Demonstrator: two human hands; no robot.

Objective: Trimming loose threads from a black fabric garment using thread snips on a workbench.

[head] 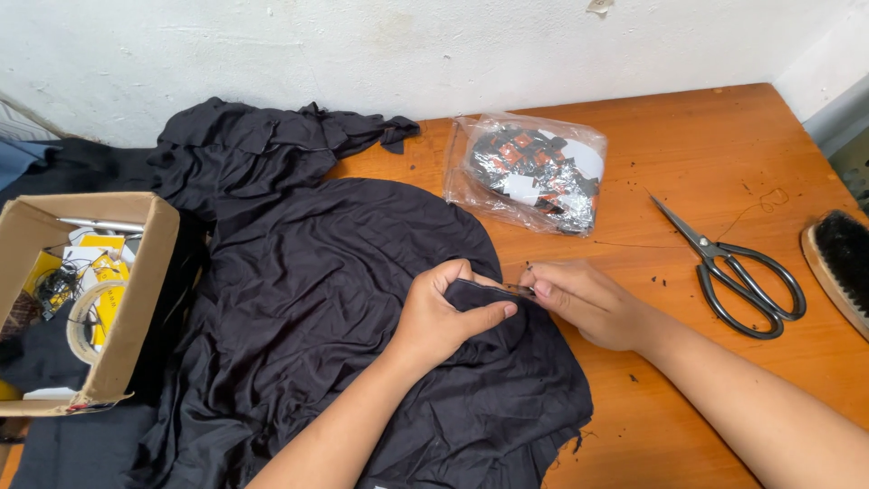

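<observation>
A black cloth lies crumpled over the left and middle of an orange wooden table, reaching from the near edge up toward the far wall. Near its right edge, a fold of it is bunched up and pinched in the left hand: the thumb lies across the front of the fold and the fingers curl closed over the top, so the hand is clenched tight on the fabric. Just to the right, the right hand rests on the table with its fingertips drawn together at the edge of the same fold, nipping a small thin thing there; what that thing is cannot be made out. The two hands nearly touch.

Farther out, more of the dark fabric is heaped at the far left, against the white wall. A clear plastic bag full of small black, red and white pieces sits on the table just beyond the hands. To the right, well apart from the hands, a pair of black scissors lies shut with its blades pointing far-left. At the right edge sits a brush with dark bristles. At the left, an open cardboard box holds tape rolls and yellow odds and ends.
</observation>
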